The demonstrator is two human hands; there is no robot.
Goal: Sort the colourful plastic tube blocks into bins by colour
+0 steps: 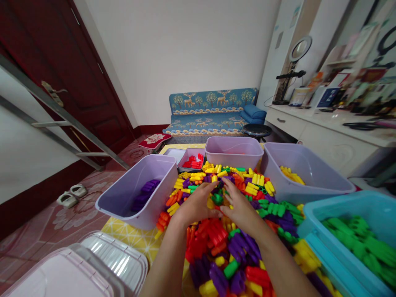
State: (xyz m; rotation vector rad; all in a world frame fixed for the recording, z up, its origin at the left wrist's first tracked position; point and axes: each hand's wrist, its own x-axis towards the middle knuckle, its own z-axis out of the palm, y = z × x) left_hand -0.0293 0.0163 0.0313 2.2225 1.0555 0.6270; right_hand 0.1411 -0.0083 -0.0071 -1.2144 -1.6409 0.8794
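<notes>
"What's at the far left?"

"Near left are some stacked lids (62, 272). Beyond them, on the yellow patterned cloth (128, 239), a lilac tub (162, 194) holds purple pieces (147, 193). Farther back, to its right, a small tray (188, 168) has red pieces (193, 161) in it."

"And the hands?"

"The left hand (199, 203) comes first, half open, fingers curved and thumb apart, reaching in over the mixed pile (215, 233) of plastic pieces in the middle. Green ones (217, 199) show between the hands. I can't tell whether it grips anything."

"The right one?"

"Just beside it, the right hand (238, 204) faces inward with its fingers spread, open. I can't tell if it touches a piece either."

"Behind them?"

"A wide lilac tub (233, 160) at the pile's far edge; whatever lies low inside is mostly hidden."

"Then the right side?"

"A far-right lilac tub (323, 175) with yellow pieces (292, 175), and nearer, at the right edge, a turquoise tub (312, 225) holding green pieces (365, 243)."
</notes>
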